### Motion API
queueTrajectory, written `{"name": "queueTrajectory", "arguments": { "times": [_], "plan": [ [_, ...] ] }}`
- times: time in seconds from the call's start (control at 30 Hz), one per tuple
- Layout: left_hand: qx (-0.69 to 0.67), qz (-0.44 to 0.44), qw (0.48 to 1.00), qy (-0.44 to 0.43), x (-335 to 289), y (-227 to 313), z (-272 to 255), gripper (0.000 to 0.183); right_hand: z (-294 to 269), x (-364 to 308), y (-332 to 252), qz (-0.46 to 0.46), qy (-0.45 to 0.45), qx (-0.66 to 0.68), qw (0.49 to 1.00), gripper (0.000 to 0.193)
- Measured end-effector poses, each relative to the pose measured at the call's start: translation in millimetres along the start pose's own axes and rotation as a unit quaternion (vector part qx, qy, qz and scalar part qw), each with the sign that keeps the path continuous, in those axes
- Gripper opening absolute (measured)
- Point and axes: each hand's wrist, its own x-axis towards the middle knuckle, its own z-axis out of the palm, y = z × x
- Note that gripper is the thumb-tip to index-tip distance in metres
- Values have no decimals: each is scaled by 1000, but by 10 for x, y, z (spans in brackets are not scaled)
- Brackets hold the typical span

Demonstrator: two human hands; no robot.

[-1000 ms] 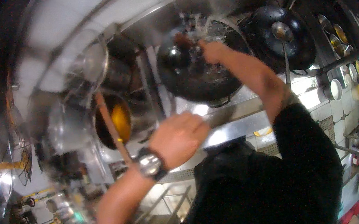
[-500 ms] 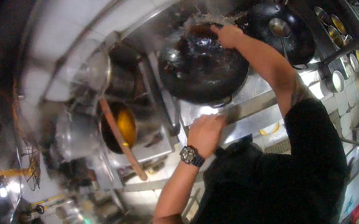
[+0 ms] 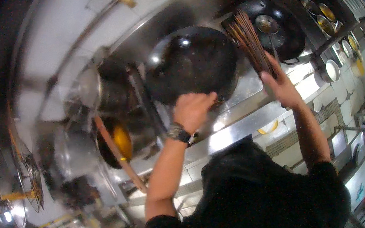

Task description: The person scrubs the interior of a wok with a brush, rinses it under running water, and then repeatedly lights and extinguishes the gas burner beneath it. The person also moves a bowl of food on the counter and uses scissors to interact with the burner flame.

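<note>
A bamboo wok brush (image 3: pixel 247 36), its dark bristles splayed and pointing up and away, is gripped in my right hand (image 3: pixel 280 85). It is held over the gap between two woks. At the near rim of the large black wok (image 3: pixel 185 63), my left hand (image 3: pixel 195 110), with a dark watch at the wrist, closes on the wok's edge, where the handle is hidden under the fingers. The wok's inside looks dark and shiny, with no food showing. To the right, a second black wok (image 3: pixel 290 40) has a metal ladle (image 3: pixel 267 24) lying in it.
On the left, a long wooden handle (image 3: pixel 115 148) from a metal scoop crosses a pot of orange-yellow oil (image 3: pixel 122 140). Bowls of seasonings (image 3: pixel 325 26) stand at the far right. A steel counter edge (image 3: pixel 248 121) runs along the front.
My right hand has drawn back from inside the large wok, bringing the brush up and right. My left hand has moved forward onto the wok's near rim. The whole view has shifted slightly.
</note>
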Motion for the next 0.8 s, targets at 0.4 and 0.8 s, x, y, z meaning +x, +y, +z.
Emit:
{"name": "queueTrajectory", "arguments": {
  "times": [0.4, 0.8],
  "plan": [
    [129, -175, 962, 168, 2110, -2747, -2076, 49, 376, -1778, 813, 147, -22, 21, 989, 84],
    [131, -157, 975, 89, 2651, -3261, -1992, 56, 230, -2133, 1447, 209, 63, -31, 975, 81]
  ]
}}
